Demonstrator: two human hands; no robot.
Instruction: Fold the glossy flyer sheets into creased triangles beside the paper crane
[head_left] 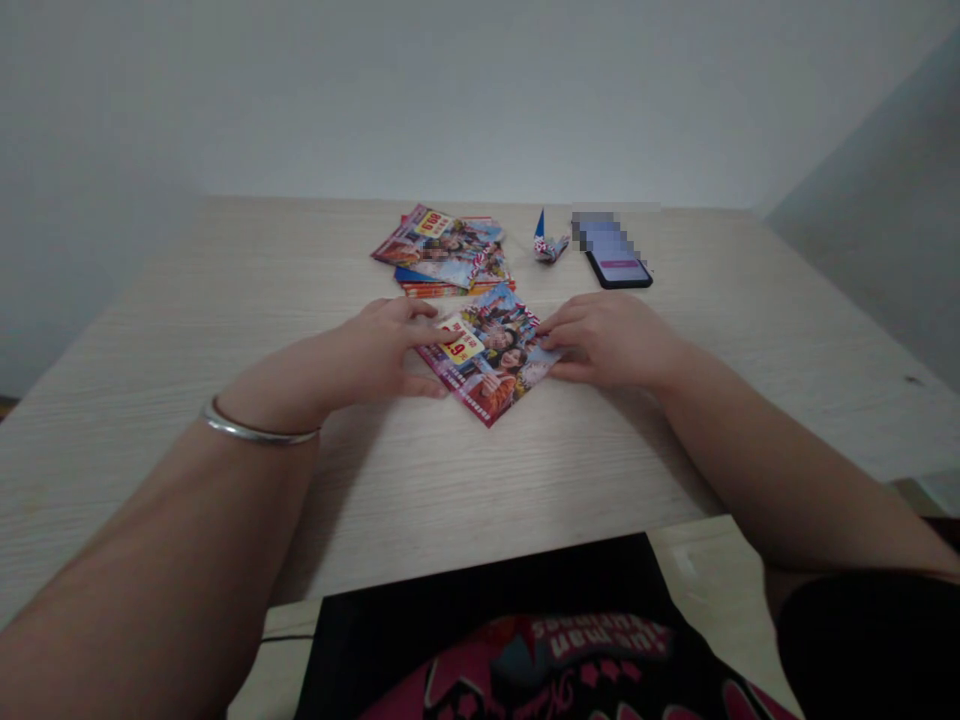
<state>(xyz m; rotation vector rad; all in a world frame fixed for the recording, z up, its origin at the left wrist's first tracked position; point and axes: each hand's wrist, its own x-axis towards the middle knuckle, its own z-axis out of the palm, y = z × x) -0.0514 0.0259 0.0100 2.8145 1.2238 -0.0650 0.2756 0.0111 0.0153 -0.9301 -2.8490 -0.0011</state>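
A square printed flyer lies turned like a diamond on the table, its picture side up. At its left corner my left hand holds it, the index finger on top over the yellow price label and the thumb by the lower left edge. My right hand grips the right corner with its fingers bunched together. Whether the thumb tips reach under the paper cannot be made out. Just beyond is a fanned pile of similar flyers. A small folded paper bird with a pointed blue tip stands right of the pile.
A phone with a lit screen lies at the back right. The pale wood-grain table meets a plain wall behind. On my left wrist is a silver bangle. Dark clothing with pink print shows below the table's front edge.
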